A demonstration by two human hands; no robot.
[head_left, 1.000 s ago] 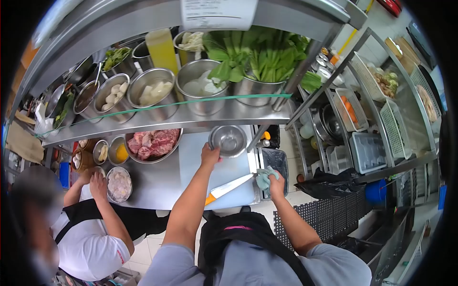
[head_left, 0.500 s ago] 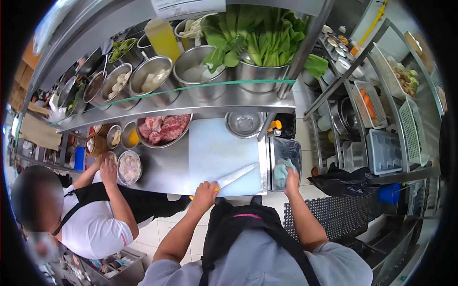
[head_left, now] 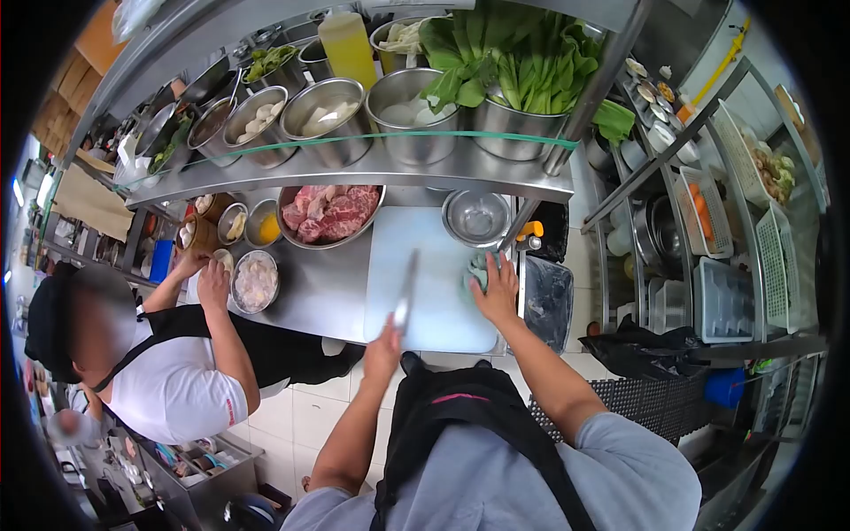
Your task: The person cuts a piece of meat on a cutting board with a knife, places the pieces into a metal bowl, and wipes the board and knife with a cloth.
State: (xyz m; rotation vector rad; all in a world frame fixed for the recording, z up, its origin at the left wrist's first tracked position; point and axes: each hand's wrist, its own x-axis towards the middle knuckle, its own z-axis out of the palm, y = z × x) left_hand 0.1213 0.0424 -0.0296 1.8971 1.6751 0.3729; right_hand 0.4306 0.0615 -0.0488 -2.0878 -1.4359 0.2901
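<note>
My left hand (head_left: 382, 350) is wrapped round the handle of a knife (head_left: 406, 292), whose blade points away from me over the left part of a pale cutting board (head_left: 434, 305). The blade is blurred. Under my right hand (head_left: 498, 288) a greenish cloth (head_left: 478, 268) is pressed onto the board's right side, near a metal bowl (head_left: 476, 217). A large bowl of raw red meat (head_left: 341, 212) stands just left of the board's far end.
A co-worker in a white shirt (head_left: 181, 380) stands at the left, hands by a bowl of pale food (head_left: 255, 281). A steel shelf (head_left: 354, 159) with pots and leafy greens (head_left: 531, 71) crosses above the counter. A dark bin (head_left: 544, 301) is at the right.
My right hand has moved left with the cloth, from over the bin onto the board. The knife has swung from pointing right to pointing away from me. The view has shifted.
</note>
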